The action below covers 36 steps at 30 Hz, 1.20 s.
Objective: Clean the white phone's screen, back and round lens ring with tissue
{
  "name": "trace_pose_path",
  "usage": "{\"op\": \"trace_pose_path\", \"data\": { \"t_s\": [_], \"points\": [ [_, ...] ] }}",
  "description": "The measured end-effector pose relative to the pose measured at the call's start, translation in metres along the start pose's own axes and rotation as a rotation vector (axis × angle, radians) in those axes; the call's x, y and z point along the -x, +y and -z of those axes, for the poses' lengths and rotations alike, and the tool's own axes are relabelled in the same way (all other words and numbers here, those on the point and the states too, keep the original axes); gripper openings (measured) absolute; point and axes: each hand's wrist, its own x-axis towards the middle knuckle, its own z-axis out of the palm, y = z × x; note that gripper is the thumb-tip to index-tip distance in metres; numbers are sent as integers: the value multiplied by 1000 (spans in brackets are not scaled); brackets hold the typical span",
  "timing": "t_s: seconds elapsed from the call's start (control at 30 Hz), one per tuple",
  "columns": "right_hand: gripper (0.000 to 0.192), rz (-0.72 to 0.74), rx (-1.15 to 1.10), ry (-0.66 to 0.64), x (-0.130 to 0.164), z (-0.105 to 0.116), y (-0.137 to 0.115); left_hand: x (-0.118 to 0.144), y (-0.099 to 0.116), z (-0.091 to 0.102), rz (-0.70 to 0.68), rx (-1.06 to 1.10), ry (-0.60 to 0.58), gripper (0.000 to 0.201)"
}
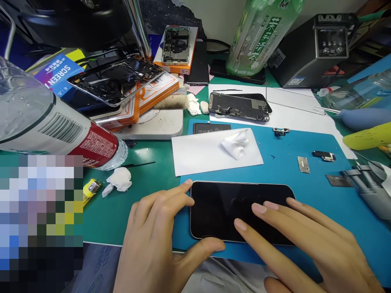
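Note:
A smartphone with a dark screen lies face up on the blue mat at the near edge of the table. My left hand grips its left end, fingertips at the far left corner and side, thumb along the near edge. Spread over the screen are the fingers of my right hand, extended and apart, with fingertips on or just above the glass. Just beyond the phone is a folded white paper with a crumpled tissue on top.
Small phone parts, including a metal plate, lie on the blue mat. Behind sits a removed screen assembly. At left are a tilted water bottle, a lighter and stacked orange boxes; a green bottle stands behind.

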Motion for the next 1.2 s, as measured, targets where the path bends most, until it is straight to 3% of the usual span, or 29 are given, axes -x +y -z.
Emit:
{"op": "trace_pose_path", "data": {
  "t_s": [0.37,0.67,0.9,1.2],
  "points": [
    [44,138,7,9,-11,-10,-1,-1,1,-1,16,14,0,51],
    [53,99,-44,-48,-10,-9,6,0,0,-1,24,16,1,55],
    [54,-23,-4,-71,-11,-2,9,0,1,-1,39,26,0,53],
    [44,133,-36,-86,-15,-6,5,0,0,-1,14,6,-3,53]
  ]
}}
